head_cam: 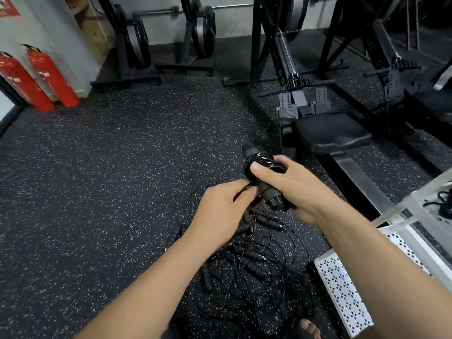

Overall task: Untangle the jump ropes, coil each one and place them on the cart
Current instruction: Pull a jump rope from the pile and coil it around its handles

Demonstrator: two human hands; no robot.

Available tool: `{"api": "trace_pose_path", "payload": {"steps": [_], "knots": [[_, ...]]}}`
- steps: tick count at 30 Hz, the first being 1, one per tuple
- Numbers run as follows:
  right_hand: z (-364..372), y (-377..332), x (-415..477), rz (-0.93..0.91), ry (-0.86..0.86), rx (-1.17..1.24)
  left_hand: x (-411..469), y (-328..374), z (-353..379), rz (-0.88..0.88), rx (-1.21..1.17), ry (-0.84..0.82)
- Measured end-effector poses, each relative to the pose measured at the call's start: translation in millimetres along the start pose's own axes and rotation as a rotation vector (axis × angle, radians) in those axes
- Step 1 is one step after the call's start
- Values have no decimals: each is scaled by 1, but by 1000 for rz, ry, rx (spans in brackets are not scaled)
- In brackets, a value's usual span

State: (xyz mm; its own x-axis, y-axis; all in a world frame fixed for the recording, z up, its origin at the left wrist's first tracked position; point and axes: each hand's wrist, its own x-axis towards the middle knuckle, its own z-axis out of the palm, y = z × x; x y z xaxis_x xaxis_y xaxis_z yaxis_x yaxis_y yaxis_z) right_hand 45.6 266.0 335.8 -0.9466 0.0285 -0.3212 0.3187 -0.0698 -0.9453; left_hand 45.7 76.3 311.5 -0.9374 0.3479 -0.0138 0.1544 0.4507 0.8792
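Note:
My right hand [288, 184] grips a pair of black jump rope handles [263, 177] with thin black cord wound around them. My left hand [225, 206] pinches the loose end of that cord right beside the handles. Below my hands, a tangled pile of black jump ropes [254, 265] with ribbed foam handles lies on the speckled rubber floor. The white perforated cart [342, 289] stands at the lower right, and a black rope [442, 204] lies on its upper shelf.
A rowing machine with a black seat [332, 133] stands just behind my hands on the right. More black gym machines line the back wall. Two red fire extinguishers [36, 77] stand at the far left. My sandalled foot [308, 329] is near the bottom edge.

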Motion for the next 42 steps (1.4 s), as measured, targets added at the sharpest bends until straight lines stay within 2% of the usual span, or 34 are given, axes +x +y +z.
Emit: {"api": "trace_pose_path", "payload": {"steps": [2,4,9,15,20,23,26,33,42], "knots": [[-4,-2,-2,95,-140,95,-2,1,0,9,-17,13],[-6,1,-3,112,-183,135,-2,1,1,2,-25,-1],[0,10,8,-67,147,41,2,1,3,-45,-63,-43],[3,10,9,-198,374,-108,4,3,9,-83,-158,-68],[4,7,6,-318,412,-198,7,5,10,-147,-303,-29],[11,7,0,-373,464,-336,9,1,11,-128,-198,43],[17,9,-3,-426,533,-371,10,0,15,-93,-91,51],[24,12,-2,-445,608,-394,11,-6,24,-100,-64,34],[30,13,-1,-467,610,-458,7,-7,36,-240,-410,51]]}}
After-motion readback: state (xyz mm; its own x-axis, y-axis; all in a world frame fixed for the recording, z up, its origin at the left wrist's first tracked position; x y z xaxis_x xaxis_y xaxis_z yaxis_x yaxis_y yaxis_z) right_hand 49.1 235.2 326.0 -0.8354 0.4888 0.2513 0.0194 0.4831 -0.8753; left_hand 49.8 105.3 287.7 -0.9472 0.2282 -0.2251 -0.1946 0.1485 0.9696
